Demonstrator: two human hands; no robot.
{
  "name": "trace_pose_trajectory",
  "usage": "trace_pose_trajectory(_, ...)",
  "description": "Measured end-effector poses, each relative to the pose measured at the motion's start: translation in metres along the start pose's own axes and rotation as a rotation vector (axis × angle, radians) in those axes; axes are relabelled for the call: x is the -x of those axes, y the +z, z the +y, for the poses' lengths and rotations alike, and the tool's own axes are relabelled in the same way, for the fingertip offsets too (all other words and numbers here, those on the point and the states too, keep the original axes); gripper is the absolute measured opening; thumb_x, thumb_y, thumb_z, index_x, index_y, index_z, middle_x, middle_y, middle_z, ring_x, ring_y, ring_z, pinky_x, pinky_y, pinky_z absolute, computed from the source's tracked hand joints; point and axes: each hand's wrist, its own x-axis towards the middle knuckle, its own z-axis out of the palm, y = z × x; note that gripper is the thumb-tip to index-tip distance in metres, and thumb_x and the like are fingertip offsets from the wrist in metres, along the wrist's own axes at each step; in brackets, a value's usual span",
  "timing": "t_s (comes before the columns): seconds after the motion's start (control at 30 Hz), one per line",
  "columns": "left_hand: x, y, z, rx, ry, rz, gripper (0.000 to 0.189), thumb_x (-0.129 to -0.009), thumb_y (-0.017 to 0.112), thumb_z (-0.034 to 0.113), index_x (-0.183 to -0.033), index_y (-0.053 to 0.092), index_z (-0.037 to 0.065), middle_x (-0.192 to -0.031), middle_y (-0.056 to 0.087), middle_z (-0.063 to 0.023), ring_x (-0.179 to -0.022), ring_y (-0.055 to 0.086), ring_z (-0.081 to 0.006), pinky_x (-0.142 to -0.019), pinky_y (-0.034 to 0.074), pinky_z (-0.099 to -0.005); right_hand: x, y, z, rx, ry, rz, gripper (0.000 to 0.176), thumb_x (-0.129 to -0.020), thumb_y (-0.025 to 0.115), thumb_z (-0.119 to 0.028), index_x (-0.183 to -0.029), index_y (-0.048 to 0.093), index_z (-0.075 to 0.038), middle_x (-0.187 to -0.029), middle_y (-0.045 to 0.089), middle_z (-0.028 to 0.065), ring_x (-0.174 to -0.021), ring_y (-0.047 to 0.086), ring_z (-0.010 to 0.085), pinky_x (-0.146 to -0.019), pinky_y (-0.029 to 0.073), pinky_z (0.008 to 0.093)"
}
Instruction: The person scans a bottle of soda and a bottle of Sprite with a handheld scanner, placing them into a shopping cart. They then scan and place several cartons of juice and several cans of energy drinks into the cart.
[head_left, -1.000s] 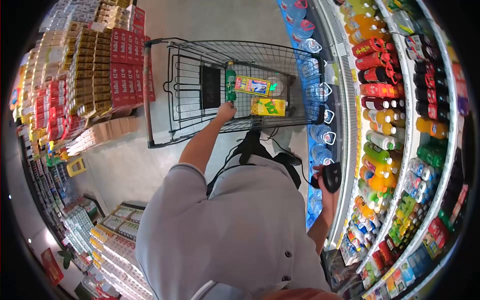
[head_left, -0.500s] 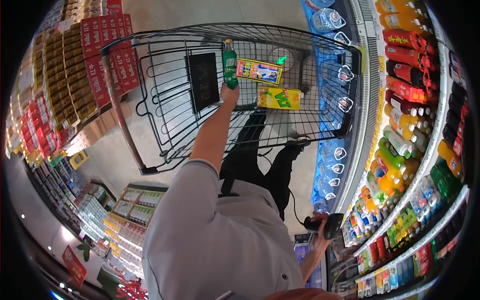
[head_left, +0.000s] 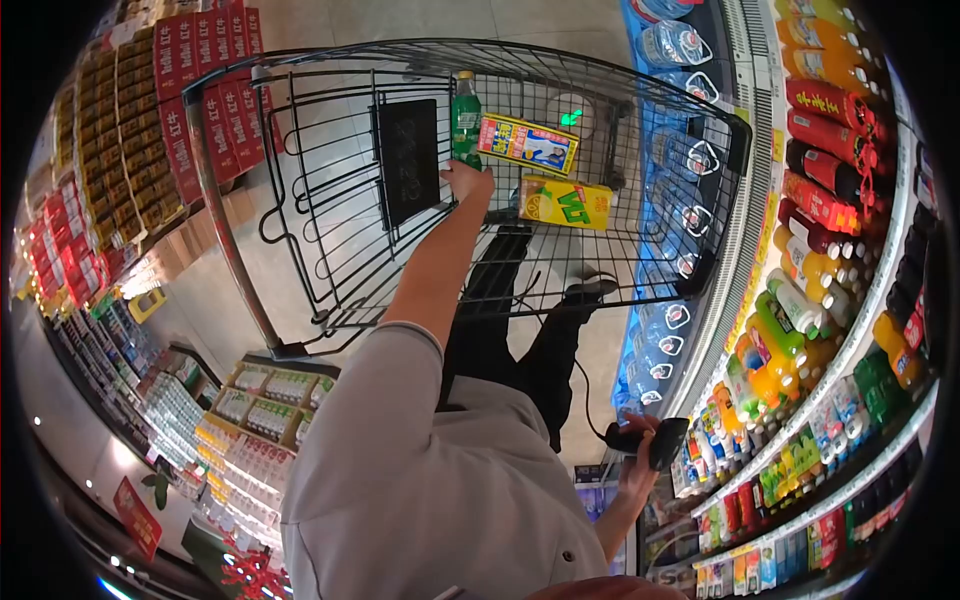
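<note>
A green-labelled drink bottle with a yellow cap (head_left: 466,118) lies in the metal shopping cart (head_left: 330,195). My left hand (head_left: 470,182) is at the bottle's base, its fingers spread apart and just touching or very near it. To its right are a yellow, blue and red box (head_left: 530,145) and a yellow VLT carton (head_left: 565,203), both in the cart. Low on the right, my right hand (head_left: 636,450) is closed around a black handheld barcode scanner (head_left: 668,443) with a cable trailing from it.
Shelves of bottled drinks (head_left: 800,290) curve along the right side. Large water bottles (head_left: 672,45) line the floor beside the cart. Stacked red cartons (head_left: 205,100) and cans (head_left: 115,150) stand at left, with boxed drinks (head_left: 265,415) lower down.
My left hand has loosened from the bottle's base and its fingers have spread. The bottle stays in the cart. The view has shifted slightly; my right hand still holds the scanner.
</note>
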Motion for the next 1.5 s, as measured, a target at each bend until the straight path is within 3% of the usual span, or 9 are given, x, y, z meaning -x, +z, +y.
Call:
trace_pose_trajectory(0.27, -0.018, 0.018, -0.005, -0.331, 0.219, 0.092, 0.068, -0.082, 0.078, 0.035, -0.12, 0.04, -0.007, -0.122, 0.047, -0.0229, -0.098, 0.069, -0.0353, -0.074, 0.061, -0.0438, 0.008, 0.009, -0.004, -0.058, 0.006, -0.018, 0.048, -0.102, 0.058, -0.037, -0.131, 0.052, 0.002, -0.115, 0.067, 0.0146, -0.096, 0.062, 0.0201, -0.094, 0.046, 0.0385)
trace_pose_trajectory(0.7, 0.014, -0.058, -0.024, -0.061, 0.497, -0.043, 0.073, -0.071, 0.084, 0.044, -0.12, 0.056, -0.002, -0.12, 0.058, -0.0243, -0.103, 0.066, -0.0408, -0.086, 0.056, -0.0499, 0.001, 0.006, -0.005, -0.119, -0.108, -0.036, 0.048, -0.1, 0.063, -0.037, -0.13, 0.051, -0.002, -0.114, 0.07, 0.0166, -0.096, 0.065, 0.0221, -0.097, 0.047, 0.0406)
trace_pose_trajectory(0.83, 0.033, -0.067, -0.015, 0.034, 0.279, -0.077, 0.071, -0.067, 0.087, 0.043, -0.116, 0.064, -0.001, -0.112, 0.063, -0.0273, -0.1, 0.067, -0.0412, -0.084, 0.057, -0.0492, 0.004, 0.015, -0.024, -0.088, -0.258, -0.032, 0.055, -0.096, 0.064, -0.051, -0.119, 0.063, -0.001, -0.109, 0.068, 0.0098, -0.095, 0.062, 0.0172, -0.088, 0.048, 0.0373)
trace_pose_trajectory(0.93, 0.039, -0.086, -0.013, 0.161, 0.155, -0.285, 0.064, -0.07, 0.087, 0.039, -0.115, 0.065, 0.0, -0.109, 0.064, -0.0246, -0.097, 0.069, -0.0379, -0.077, 0.06, -0.0443, 0.007, 0.009, -0.02, -0.269, -0.238, -0.064, 0.048, -0.097, 0.067, -0.037, -0.128, 0.058, -0.002, -0.113, 0.068, 0.0147, -0.1, 0.064, 0.0241, -0.094, 0.048, 0.0419)
trace_pose_trajectory(1.0, 0.053, -0.098, -0.013, 0.96, -0.24, -0.494, 0.069, -0.072, 0.087, 0.037, -0.119, 0.059, -0.004, -0.111, 0.062, -0.0189, -0.093, 0.069, -0.0326, -0.073, 0.063, -0.0405, 0.005, 0.011, -0.025, -0.345, -0.355, -0.12, 0.043, -0.099, 0.067, -0.027, -0.132, 0.056, -0.001, -0.114, 0.066, 0.0146, -0.106, 0.063, 0.0264, -0.097, 0.048, 0.043)
trace_pose_trajectory(1.1, 0.089, -0.14, -0.026, 1.264, -0.348, -0.612, 0.064, -0.077, 0.086, 0.032, -0.121, 0.056, -0.004, -0.112, 0.061, -0.0153, -0.093, 0.067, -0.0287, -0.073, 0.064, -0.037, -0.008, 0.004, -0.024, -0.309, -0.251, -0.153, 0.042, -0.099, 0.068, -0.025, -0.129, 0.058, 0.001, -0.115, 0.066, 0.0156, -0.099, 0.06, 0.021, -0.096, 0.048, 0.0401)
trace_pose_trajectory(1.13, 0.096, -0.156, -0.041, 1.246, -0.256, -0.827, 0.06, -0.082, 0.083, 0.029, -0.124, 0.053, -0.001, -0.121, 0.058, -0.0154, -0.099, 0.066, -0.0306, -0.077, 0.063, -0.0375, -0.009, 0.003, -0.031, -0.238, -0.261, -0.151, 0.041, -0.099, 0.068, -0.026, -0.129, 0.058, 0.0, -0.112, 0.066, 0.014, -0.097, 0.06, 0.0194, -0.095, 0.048, 0.0388)
trace_pose_trajectory(1.27, 0.157, -0.218, -0.056, 1.398, -0.152, -1.025, 0.047, -0.089, 0.076, 0.023, -0.126, 0.053, 0.003, -0.115, 0.062, -0.0157, -0.098, 0.068, -0.0339, -0.09, 0.06, -0.038, -0.007, 0.016, -0.081, -0.074, -0.346, -0.18, 0.027, -0.095, 0.07, -0.02, -0.113, 0.067, 0.001, -0.103, 0.07, 0.0087, -0.089, 0.061, 0.0149, -0.085, 0.049, 0.0301)
trace_pose_trajectory(1.5, 0.213, -0.273, -0.035, 1.423, 0.143, -1.585, 0.049, -0.094, 0.065, 0.021, -0.135, 0.05, -0.003, -0.128, 0.063, -0.0214, -0.106, 0.068, -0.0359, -0.082, 0.061, -0.0351, 0.006, 0.02, -0.137, 0.477, -0.581, -0.289, 0.033, -0.081, 0.085, -0.022, -0.103, 0.071, -0.001, -0.092, 0.076, 0.0093, -0.082, 0.069, 0.0143, -0.076, 0.055, 0.0338)
